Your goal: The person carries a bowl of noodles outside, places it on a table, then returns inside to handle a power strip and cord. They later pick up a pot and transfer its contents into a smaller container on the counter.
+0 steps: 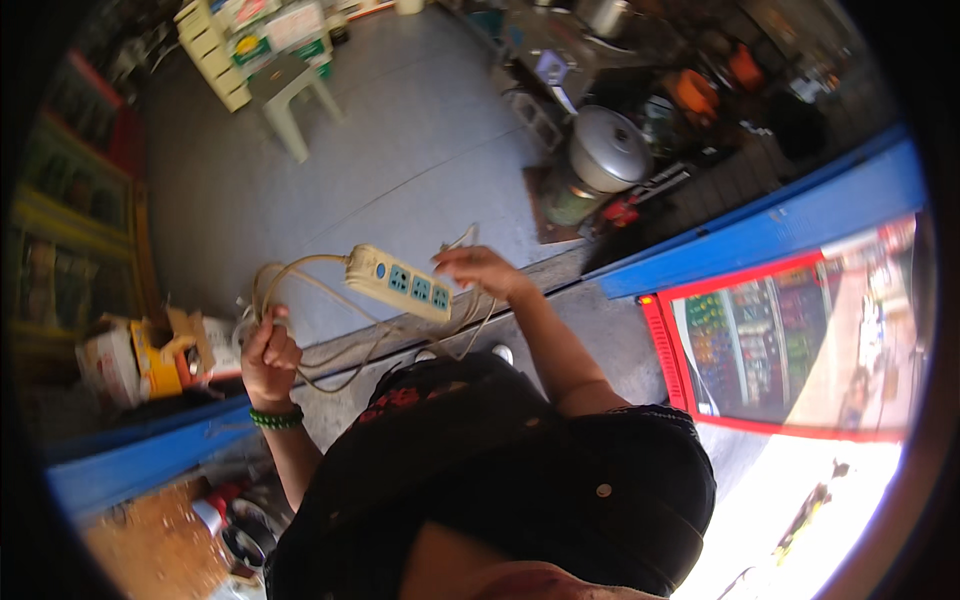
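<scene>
Left hand (270,358): clamped on cable (318,259)
Right hand (482,272): at power strip (402,284) (can't tell if gripping)
Power strip: tilted

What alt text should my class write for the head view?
A cream three-socket power strip is between a person's left hand, which holds its looped cable, and right hand, close to its right end. A lidded grey pot and red-framed display fridge are to the right.
</scene>
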Motion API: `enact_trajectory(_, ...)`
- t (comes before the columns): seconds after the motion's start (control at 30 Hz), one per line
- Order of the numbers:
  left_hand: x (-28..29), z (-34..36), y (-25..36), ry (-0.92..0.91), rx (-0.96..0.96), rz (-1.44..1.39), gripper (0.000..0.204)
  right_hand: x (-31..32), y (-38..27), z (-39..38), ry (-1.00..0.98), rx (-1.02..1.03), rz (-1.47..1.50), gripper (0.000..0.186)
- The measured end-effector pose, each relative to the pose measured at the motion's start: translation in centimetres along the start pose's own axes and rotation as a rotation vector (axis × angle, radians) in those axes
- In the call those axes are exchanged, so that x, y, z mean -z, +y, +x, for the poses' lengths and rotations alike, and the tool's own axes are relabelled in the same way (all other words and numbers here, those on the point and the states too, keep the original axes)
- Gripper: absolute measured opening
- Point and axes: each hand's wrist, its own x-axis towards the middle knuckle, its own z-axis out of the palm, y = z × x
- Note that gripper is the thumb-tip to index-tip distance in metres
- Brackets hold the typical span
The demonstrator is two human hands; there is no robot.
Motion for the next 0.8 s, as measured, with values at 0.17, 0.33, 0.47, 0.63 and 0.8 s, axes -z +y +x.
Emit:
enact_trajectory(0.17,1.3,-1.6,4.5,0.225,-0.032,0.27,0.034,4.7,5.3,4.9,0.498,-0.278,0.413,0.029)
enact_trajectory(0.33,1.9,1.2,6.7,0.458,-0.063,0.396,0.033,8.7,9.1,10.4,0.668,-0.213,0.245,0.057)
enact_trajectory(0.47,5.2,2.7,10.9,0.537,-0.185,0.358,0.032,14.5,6.6,17.5,0.691,-0.308,0.619,0.024)
enact_trajectory(0.63,9.1,5.6,16.3,0.603,-0.233,0.275,0.03,16.4,4.8,29.9,1.017,-0.397,0.77,0.017)
enact_trajectory(0.8,8.6,9.4,20.3,0.75,-0.325,0.256,0.028,16.2,1.5,39.5,0.806,-0.709,0.917,0.037)
